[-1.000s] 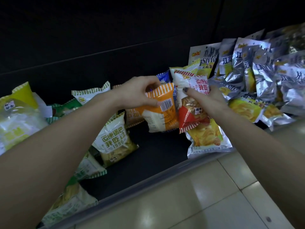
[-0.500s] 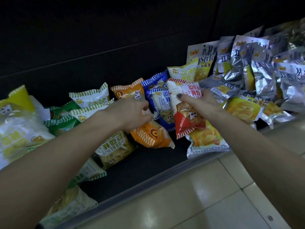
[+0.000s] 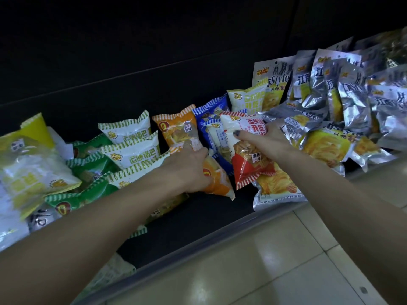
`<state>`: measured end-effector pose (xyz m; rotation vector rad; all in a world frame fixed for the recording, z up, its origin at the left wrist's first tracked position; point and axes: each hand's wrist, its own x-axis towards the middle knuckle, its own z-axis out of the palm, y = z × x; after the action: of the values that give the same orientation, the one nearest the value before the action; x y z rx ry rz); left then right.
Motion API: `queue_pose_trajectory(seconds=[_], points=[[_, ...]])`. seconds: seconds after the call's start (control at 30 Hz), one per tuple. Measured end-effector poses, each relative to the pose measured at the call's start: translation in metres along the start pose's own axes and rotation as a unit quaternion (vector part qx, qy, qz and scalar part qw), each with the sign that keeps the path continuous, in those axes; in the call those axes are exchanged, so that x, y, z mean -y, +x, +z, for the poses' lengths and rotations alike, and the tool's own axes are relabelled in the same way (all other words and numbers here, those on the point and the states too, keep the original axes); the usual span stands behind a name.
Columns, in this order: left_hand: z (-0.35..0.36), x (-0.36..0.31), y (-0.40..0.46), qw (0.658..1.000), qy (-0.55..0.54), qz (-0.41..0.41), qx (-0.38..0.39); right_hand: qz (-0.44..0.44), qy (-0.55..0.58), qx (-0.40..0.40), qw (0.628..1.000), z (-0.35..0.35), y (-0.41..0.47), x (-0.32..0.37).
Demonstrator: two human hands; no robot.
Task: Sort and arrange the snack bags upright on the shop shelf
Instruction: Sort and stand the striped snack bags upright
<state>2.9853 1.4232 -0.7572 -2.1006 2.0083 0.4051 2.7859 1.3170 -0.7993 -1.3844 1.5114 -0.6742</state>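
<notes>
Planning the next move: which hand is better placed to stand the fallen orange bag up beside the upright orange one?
Left. The left hand already grips the fallen orange bag below the upright orange bag; the right hand holds the red bag.

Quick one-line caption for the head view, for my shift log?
Left hand grips an orange striped snack bag while right hand holds a red-and-white striped snack bag on the dark shop shelf.

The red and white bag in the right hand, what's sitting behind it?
Behind the red and white bag stands a blue striped bag, partly visible at its left. The right hand and the red bag cover the rest.
</notes>
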Motion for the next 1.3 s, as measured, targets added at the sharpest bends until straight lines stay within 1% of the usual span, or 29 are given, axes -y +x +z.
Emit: queue_pose_trajectory(seconds=[0.13, 0.23, 0.3, 0.37, 0.5, 0.57, 0.67, 0.7, 0.73, 0.8, 0.9, 0.97, 1.1, 1.23, 1.3], points=[[-0.008, 0.018, 0.004, 0.998, -0.048, 0.037, -0.012, -0.001, 0.007, 0.0, 1.0, 0.0, -0.001, 0.0], [-0.016, 0.033, 0.007, 0.993, -0.079, 0.078, -0.032, 0.002, 0.004, -0.003, 1.0, -0.001, -0.004, 0.0], [-0.02, 0.04, 0.009, 0.991, -0.089, 0.09, -0.045, -0.003, 0.005, 0.002, 1.0, 0.0, -0.003, 0.0], [-0.021, 0.042, 0.01, 0.991, -0.101, 0.079, -0.044, -0.011, 0.002, 0.009, 1.0, 0.001, -0.004, -0.001], [-0.017, 0.038, 0.013, 0.992, -0.123, 0.034, -0.013, -0.006, -0.008, 0.008, 1.0, 0.005, -0.004, 0.0], [-0.013, 0.033, 0.016, 0.994, -0.105, 0.023, -0.023, -0.012, -0.009, 0.011, 1.0, 0.006, -0.006, 0.001], [-0.002, 0.026, 0.017, 0.998, 0.005, 0.01, -0.055, -0.019, -0.02, 0.022, 0.999, 0.007, -0.004, -0.001], [0.0, 0.025, 0.018, 0.998, 0.022, 0.006, -0.065, -0.023, -0.034, 0.025, 0.999, 0.008, -0.005, 0.0], [0.0, 0.025, 0.018, 0.997, 0.02, 0.007, -0.071, -0.026, -0.045, 0.027, 0.998, 0.01, -0.006, 0.0], [-0.002, 0.028, 0.021, 0.997, -0.019, 0.025, -0.07, -0.032, -0.065, 0.023, 0.997, 0.016, -0.006, -0.001], [-0.008, 0.037, 0.024, 0.993, -0.073, 0.053, -0.075, -0.036, -0.08, -0.001, 0.996, 0.018, -0.005, -0.001], [-0.011, 0.042, 0.027, 0.992, -0.069, 0.057, -0.086, -0.032, -0.069, -0.009, 0.997, 0.017, -0.003, 0.0], [-0.02, 0.047, 0.043, 0.991, -0.013, 0.064, -0.115, -0.02, -0.063, -0.008, 0.998, 0.017, 0.0, 0.0], [-0.026, 0.057, 0.06, 0.989, -0.041, 0.035, -0.138, -0.02, -0.072, 0.006, 0.997, 0.016, 0.0, -0.001], [-0.023, 0.06, 0.065, 0.989, -0.006, 0.028, -0.142, -0.024, -0.086, 0.021, 0.996, 0.019, 0.0, 0.0]])
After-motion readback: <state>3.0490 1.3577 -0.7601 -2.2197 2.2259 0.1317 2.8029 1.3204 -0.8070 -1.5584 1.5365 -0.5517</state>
